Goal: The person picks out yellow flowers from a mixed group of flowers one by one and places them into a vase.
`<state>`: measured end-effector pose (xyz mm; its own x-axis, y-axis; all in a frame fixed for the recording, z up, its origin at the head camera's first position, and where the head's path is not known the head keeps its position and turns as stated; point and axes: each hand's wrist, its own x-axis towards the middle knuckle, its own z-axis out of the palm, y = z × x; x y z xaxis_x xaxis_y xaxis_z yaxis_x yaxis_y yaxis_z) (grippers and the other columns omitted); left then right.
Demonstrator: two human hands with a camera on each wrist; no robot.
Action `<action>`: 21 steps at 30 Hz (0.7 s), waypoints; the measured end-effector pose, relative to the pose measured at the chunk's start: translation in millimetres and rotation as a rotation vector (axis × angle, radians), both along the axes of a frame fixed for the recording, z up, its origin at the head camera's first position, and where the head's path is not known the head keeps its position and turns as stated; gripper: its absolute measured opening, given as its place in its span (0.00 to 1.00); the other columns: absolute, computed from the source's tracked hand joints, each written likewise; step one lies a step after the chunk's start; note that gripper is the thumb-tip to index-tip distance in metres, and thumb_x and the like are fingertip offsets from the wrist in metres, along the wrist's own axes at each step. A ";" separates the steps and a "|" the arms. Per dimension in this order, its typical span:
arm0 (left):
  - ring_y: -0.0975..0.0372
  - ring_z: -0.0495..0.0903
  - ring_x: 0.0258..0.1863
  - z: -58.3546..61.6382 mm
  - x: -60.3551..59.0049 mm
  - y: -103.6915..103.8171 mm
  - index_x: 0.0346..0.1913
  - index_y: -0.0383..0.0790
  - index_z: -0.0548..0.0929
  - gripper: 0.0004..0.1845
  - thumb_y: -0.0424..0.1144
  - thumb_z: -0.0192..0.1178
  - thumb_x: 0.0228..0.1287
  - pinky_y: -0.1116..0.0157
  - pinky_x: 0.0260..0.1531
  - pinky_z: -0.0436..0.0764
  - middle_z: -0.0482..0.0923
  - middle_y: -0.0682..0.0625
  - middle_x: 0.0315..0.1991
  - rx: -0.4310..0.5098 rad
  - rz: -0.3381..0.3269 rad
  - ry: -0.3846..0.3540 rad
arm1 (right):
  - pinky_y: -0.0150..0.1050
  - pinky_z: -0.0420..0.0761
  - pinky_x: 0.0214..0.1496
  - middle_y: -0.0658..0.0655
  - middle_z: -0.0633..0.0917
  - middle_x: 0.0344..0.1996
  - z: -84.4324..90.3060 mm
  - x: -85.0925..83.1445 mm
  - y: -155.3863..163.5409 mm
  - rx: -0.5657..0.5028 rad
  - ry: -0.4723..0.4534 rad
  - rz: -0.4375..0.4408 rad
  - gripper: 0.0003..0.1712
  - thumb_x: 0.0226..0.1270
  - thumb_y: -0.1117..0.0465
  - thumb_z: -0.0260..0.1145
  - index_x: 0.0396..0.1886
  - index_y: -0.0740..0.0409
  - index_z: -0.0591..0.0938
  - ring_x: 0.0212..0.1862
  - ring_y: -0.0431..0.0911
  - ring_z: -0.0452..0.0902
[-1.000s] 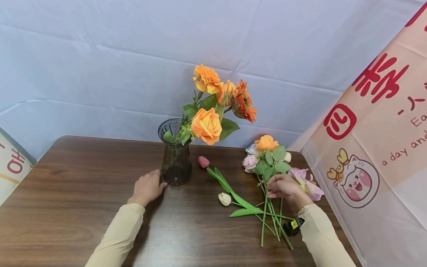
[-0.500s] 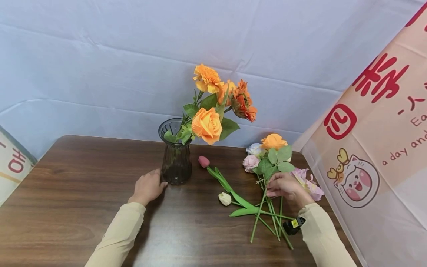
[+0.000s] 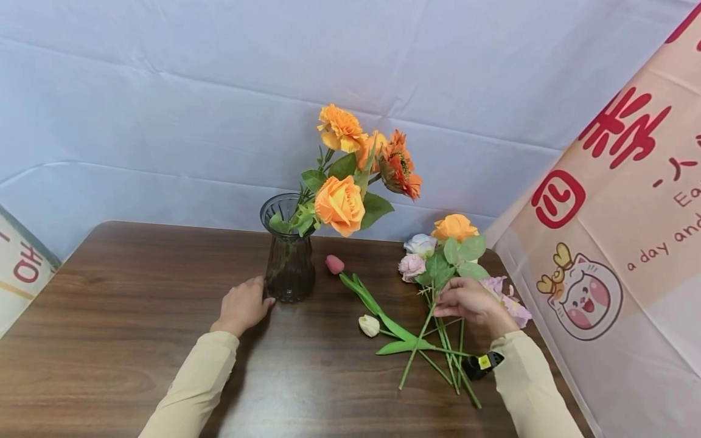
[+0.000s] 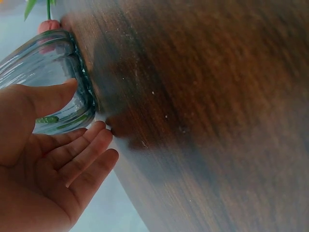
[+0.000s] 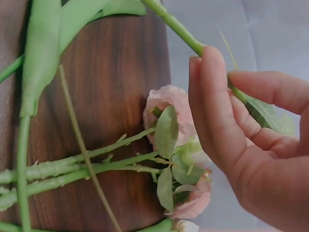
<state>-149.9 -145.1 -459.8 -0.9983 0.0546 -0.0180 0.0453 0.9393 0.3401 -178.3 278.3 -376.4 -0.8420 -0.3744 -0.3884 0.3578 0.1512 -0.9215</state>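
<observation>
My left hand (image 3: 243, 306) is beside the base of a dark, see-through ribbed glass vase (image 3: 290, 274), fingers relaxed. In the left wrist view the thumb (image 4: 55, 99) lies across the near side of the vase (image 4: 43, 72) and the other fingers extend toward the tabletop. Orange flowers (image 3: 339, 205) stand in the vase, leaning right. My right hand (image 3: 468, 302) pinches the green stem (image 5: 181, 34) of an orange rose (image 3: 456, 227) between thumb and fingers. The rose is tilted, its stem end pointing toward the near left, above other stems.
On the table (image 3: 137, 316) by the right hand lie a pink tulip (image 3: 334, 264), a white tulip (image 3: 369, 326), a pale pink flower (image 3: 412, 267), a bluish-white flower (image 3: 420, 244) and a lilac flower (image 3: 512, 304). Their stems cross. Cloth (image 3: 219, 91) hangs behind, a printed banner (image 3: 613, 243) at right.
The right hand has shifted slightly, raising the orange rose and swinging its stem end to the left across the other stems. The left hand and vase have stayed put.
</observation>
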 end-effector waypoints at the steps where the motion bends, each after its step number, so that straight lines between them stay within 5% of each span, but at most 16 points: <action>1: 0.41 0.76 0.42 -0.2 -0.1 0.0 0.57 0.25 0.70 0.29 0.44 0.60 0.59 0.47 0.36 0.76 0.74 0.34 0.51 -0.001 0.000 -0.002 | 0.42 0.81 0.40 0.61 0.79 0.26 1.3 0.2 -0.4 -0.008 0.004 0.003 0.08 0.59 0.80 0.49 0.26 0.69 0.72 0.29 0.50 0.81; 21: 0.41 0.76 0.41 1.0 -0.8 1.7 0.57 0.26 0.70 0.29 0.44 0.60 0.60 0.47 0.35 0.76 0.74 0.34 0.50 -0.002 0.013 -0.013 | 0.44 0.78 0.45 0.62 0.79 0.27 6.5 5.4 -11.0 -0.197 -0.005 -0.032 0.10 0.59 0.83 0.46 0.33 0.73 0.72 0.34 0.51 0.81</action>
